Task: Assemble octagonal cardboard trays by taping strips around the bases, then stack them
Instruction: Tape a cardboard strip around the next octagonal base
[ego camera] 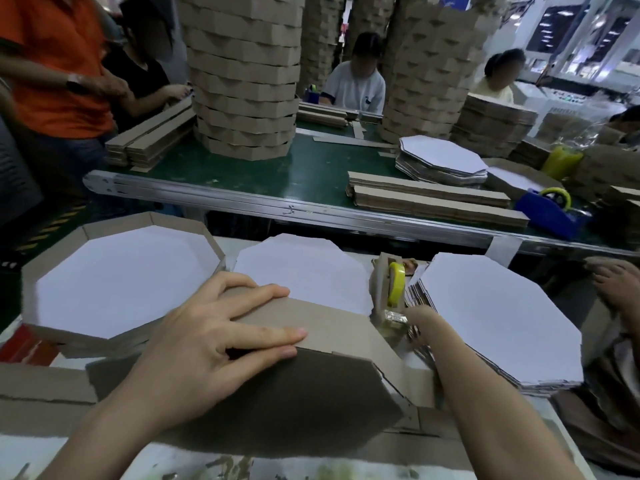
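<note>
A brown cardboard strip [332,327] is folded around a white octagonal base [304,268] in front of me, making a half-built tray tilted toward me. My left hand [214,337] presses flat on the strip's upper edge, fingers pointing right. My right hand [420,317] reaches to the cardboard-wrapped tape dispenser [389,296] with its yellow tape roll [396,284]; its fingertips touch the tape end there. A finished tray [117,275] with brown walls lies at the left. A stack of flat white octagonal bases [498,320] lies at the right.
Across the gap runs a green conveyor table [311,174] with tall stacks of finished trays [242,74], bundles of cardboard strips [433,199], more bases [443,157] and a blue tape dispenser [550,209]. Several people work behind it. Another person's hand [616,282] is at the right edge.
</note>
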A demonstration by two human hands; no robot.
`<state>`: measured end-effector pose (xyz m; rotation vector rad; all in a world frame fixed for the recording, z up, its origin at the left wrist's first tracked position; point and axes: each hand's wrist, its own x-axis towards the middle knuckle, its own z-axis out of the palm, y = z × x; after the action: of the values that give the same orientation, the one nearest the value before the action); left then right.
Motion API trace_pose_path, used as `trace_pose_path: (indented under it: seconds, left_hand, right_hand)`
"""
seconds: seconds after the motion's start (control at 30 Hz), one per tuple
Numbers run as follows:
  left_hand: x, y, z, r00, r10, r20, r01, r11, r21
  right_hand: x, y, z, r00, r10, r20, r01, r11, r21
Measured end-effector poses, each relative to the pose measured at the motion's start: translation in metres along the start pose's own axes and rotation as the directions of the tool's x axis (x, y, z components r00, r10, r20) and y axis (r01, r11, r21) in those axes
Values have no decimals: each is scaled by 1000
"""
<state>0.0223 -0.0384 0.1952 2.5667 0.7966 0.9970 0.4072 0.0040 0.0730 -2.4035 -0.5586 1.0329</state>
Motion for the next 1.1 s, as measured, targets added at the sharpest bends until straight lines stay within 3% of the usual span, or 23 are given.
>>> trace_pose_path:
  seconds: [0.17, 0.27, 0.37, 0.57, 0.63, 0.7, 0.87, 1.1]
  left_hand:
    - [13, 6, 10, 999, -33, 3, 33, 999, 42]
    - [19, 7, 14, 999, -39, 0, 39, 997, 72]
    - [19, 9, 18, 999, -45, -11, 46, 995, 90]
    - [21, 11, 23, 999, -41, 1, 40, 995, 87]
    - [21, 13, 22, 999, -41, 4, 40, 995, 87]
    - [21, 13, 22, 999, -40, 2, 40, 996, 78]
    - [23, 13, 21, 1000, -24, 14, 23, 997, 70]
    - [20, 11, 22, 999, -28, 17, 27, 997, 68]
  right_hand:
    - [25, -1, 6, 997, 55, 54, -61, 989, 132]
    - [39, -5, 9, 996, 71, 51, -84, 943, 322]
    - [45, -5, 11, 988, 78, 135, -140, 827, 545]
    - [41, 1, 11, 997, 34, 65, -73, 581, 811]
    - [41, 5, 10, 998, 45, 37, -55, 546, 836]
    - [40, 9, 10, 999, 41, 34, -51, 578, 815]
    - [42, 14, 7, 999, 42, 4, -37, 842, 538]
    - [40, 17, 4, 988, 107, 111, -143, 906, 399]
